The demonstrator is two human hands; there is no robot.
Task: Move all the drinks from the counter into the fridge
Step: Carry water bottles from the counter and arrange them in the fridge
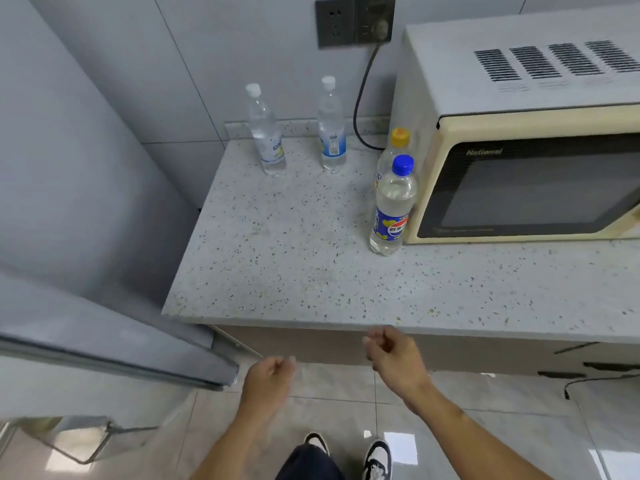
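Several drink bottles stand on the speckled counter (277,265). Two clear water bottles with white caps, one on the left (266,133) and one on the right (331,128), stand near the back wall. A blue-capped bottle (393,206) with a blue label stands beside the microwave, and a yellow-capped bottle (394,150) is partly hidden behind it. The grey fridge (69,188) is at the left, its door (110,344) swung open. My left hand (268,379) and my right hand (393,355) hang below the counter's front edge, fingers loosely curled, holding nothing.
A cream microwave (526,140) takes up the counter's right side, its black cord (362,98) running to a wall socket (355,20). A shelf (79,441) on the fridge door shows at the lower left. Grey floor tiles and my shoes (377,459) lie below.
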